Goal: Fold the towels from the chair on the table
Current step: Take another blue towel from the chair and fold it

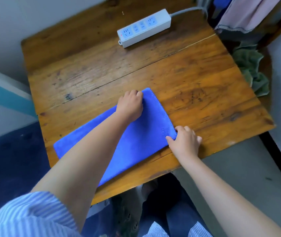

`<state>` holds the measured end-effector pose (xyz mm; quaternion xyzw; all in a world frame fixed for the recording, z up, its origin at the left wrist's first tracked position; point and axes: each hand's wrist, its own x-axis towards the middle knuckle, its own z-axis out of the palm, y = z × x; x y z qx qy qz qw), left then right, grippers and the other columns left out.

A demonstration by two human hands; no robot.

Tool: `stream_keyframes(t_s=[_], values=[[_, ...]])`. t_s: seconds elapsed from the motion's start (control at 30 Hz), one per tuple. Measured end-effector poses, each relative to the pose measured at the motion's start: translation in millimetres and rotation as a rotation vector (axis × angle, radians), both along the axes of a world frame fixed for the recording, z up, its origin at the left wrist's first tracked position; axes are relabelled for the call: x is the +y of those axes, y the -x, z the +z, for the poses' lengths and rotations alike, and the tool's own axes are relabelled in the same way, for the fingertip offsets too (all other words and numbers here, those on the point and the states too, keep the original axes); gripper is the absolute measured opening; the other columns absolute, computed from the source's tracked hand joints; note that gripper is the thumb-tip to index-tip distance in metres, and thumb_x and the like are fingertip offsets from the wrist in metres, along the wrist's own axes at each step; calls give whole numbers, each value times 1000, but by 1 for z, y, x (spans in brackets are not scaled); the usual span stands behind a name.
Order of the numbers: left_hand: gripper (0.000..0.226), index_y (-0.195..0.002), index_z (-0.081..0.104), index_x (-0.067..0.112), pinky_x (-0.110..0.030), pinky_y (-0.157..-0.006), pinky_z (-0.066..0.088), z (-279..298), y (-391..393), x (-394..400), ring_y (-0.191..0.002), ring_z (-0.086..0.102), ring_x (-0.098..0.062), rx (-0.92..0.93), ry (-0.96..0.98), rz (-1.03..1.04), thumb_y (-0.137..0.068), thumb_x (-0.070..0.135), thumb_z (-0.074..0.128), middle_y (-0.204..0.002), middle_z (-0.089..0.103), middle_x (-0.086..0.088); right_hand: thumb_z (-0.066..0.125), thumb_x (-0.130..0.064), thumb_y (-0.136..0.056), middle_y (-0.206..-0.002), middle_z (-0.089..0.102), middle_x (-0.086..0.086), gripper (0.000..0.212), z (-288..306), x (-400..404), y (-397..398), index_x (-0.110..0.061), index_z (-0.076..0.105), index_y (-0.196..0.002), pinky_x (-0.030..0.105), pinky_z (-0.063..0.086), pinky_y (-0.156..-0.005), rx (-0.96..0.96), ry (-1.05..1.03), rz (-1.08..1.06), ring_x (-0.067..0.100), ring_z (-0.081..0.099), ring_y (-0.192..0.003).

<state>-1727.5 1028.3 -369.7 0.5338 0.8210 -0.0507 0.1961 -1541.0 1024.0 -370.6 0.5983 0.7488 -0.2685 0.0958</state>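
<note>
I see the blue towel (132,142) lying folded flat on the near part of the wooden table (196,86). My left hand (130,106) grips its far corner with curled fingers, and my right hand (185,141) pinches the near right corner. A white power strip (144,28) sits at the table's far side, and green cloth (250,65) lies crumpled just beyond the right edge.
</note>
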Motion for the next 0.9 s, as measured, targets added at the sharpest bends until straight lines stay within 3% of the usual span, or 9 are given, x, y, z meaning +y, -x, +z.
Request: stream_keyframes(t_s=[0.2,0.33,0.43,0.57,0.7,0.8,0.9], values=[[49,-128,42,12,-28,-72,37,13,8,44,-107,49,-31,-270,28,15,-81,-1,48,-122,50,-14,59,-30,-84,-120,48,6,29,0,11,3,-14,58,-108,37,29,-96,8,119,-56,24,40,-119],[46,-120,54,10,-22,-65,33,23,17,60,-82,44,-22,-414,75,88,-77,-6,50,-95,49,-11,58,-25,-83,-113,51,5,19,2,16,7,-13,57,-98,35,29,-93,56,137,-42,24,45,-111],[35,-106,66,9,-19,-60,33,32,21,66,-81,45,-17,-402,131,23,-77,-5,52,-92,54,-8,57,-24,-82,-105,55,4,11,5,17,4,-18,48,-84,32,29,-84,142,136,-12,23,46,-106],[27,-98,67,5,-18,-55,33,48,27,75,-79,46,-19,-363,197,-28,-77,-4,51,-88,53,-6,59,-17,-78,-83,48,1,32,12,24,3,-22,30,-64,30,26,-71,264,189,16,24,45,-93],[26,-94,65,6,-23,-67,37,68,37,77,-82,47,-19,-322,200,-85,-76,-6,49,-88,54,-4,62,-8,-76,-71,46,0,24,18,39,2,-13,40,-68,27,20,-56,422,219,-52,22,42,-72],[27,-92,65,9,-25,-70,38,79,45,68,-83,48,-18,-301,188,-124,-77,-7,49,-87,56,-2,64,-6,-76,-66,45,-1,30,25,42,2,-16,39,-62,22,30,-54,462,236,-58,20,41,-63],[28,-93,66,9,-26,-70,39,85,50,53,-84,49,-18,-284,141,-160,-78,-9,49,-88,57,-2,62,-1,-73,-71,49,2,22,30,33,6,-11,44,-67,25,26,-52,479,230,-25,20,43,-66]])
